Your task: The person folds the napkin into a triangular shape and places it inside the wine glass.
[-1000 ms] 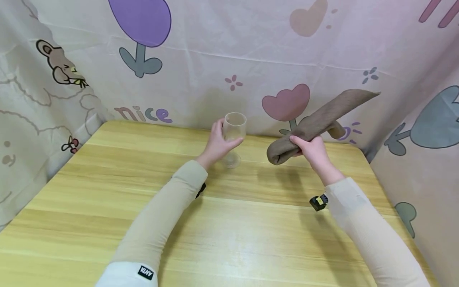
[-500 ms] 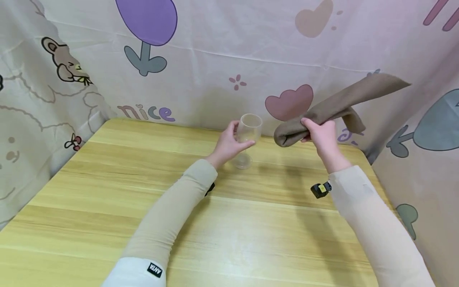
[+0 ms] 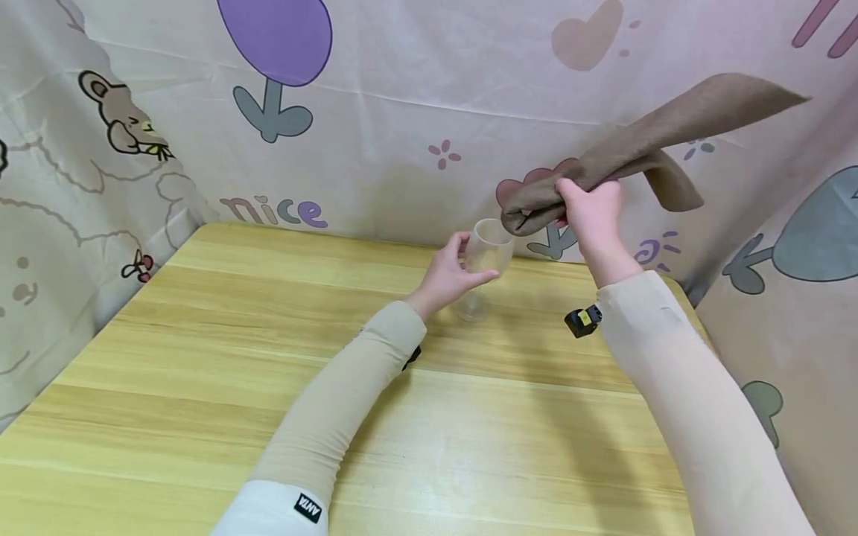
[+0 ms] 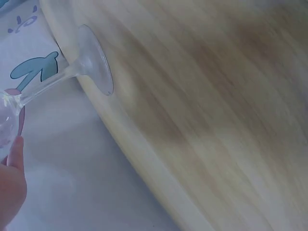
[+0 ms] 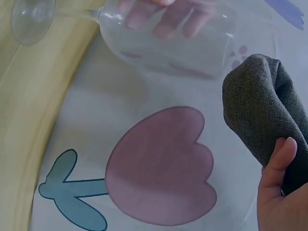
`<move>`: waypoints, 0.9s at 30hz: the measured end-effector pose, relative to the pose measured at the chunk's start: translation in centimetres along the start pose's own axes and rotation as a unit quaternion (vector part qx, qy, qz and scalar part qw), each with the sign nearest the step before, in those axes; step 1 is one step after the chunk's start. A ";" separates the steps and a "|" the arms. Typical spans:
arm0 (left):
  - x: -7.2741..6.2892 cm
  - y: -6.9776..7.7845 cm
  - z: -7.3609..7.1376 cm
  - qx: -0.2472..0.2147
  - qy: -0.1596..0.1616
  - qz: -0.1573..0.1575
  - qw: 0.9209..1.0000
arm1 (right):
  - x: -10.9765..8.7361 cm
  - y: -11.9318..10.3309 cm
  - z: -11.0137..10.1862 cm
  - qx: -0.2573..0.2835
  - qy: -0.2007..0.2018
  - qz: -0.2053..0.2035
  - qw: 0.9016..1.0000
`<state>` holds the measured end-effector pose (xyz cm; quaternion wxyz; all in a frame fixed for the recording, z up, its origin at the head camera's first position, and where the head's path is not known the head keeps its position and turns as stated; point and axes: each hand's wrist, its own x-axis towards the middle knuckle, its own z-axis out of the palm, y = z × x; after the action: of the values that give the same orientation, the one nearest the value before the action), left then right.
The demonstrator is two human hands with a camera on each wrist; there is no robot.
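My left hand (image 3: 445, 279) holds a clear stemmed wine glass (image 3: 494, 257) round its bowl, thumb on the near side. The glass stands roughly upright over the table's far part; whether its foot (image 4: 96, 60) touches the wood I cannot tell. My right hand (image 3: 593, 216) grips a rolled brown cloth (image 3: 670, 130), raised above the table. The cloth's folded left end sits just above and right of the glass rim, with a gap between them in the right wrist view. Its long end points up and right, and a shorter flap hangs beside my wrist.
The light wooden table (image 3: 201, 357) reaches back to a printed fabric backdrop (image 3: 395, 97) with tulips and the word "nice". More of this fabric hangs at the left and right. A small black wrist camera (image 3: 582, 321) sticks out by my right cuff.
The wine glass has moved to the right in my left hand. My right hand has lifted the cloth, and its folded end now lies nearer the glass rim.
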<state>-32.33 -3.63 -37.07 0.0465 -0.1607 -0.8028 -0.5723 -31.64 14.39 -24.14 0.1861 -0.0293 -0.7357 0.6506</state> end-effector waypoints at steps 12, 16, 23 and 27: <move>0.3 0.1 0.5 0.012 -0.008 0.004 1.000 | -0.4 -0.5 1.4 -0.208 -0.036 -0.062 0.976; 0.3 0.0 0.3 0.010 -0.007 0.002 1.000 | -0.5 -0.7 2.0 -0.232 -0.063 -0.093 0.966; 0.4 -0.1 0.3 0.009 -0.016 -0.001 1.000 | -0.2 -0.5 2.8 -0.265 -0.076 -0.128 0.953; 0.4 0.0 0.3 0.017 -0.014 -0.007 1.000 | 0.1 -0.9 3.0 -0.307 -0.102 -0.119 0.939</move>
<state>-32.66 -3.31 -37.08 0.0340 -0.1622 -0.8140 -0.5567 -32.46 11.47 -23.53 0.1679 0.0693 -0.9129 0.3656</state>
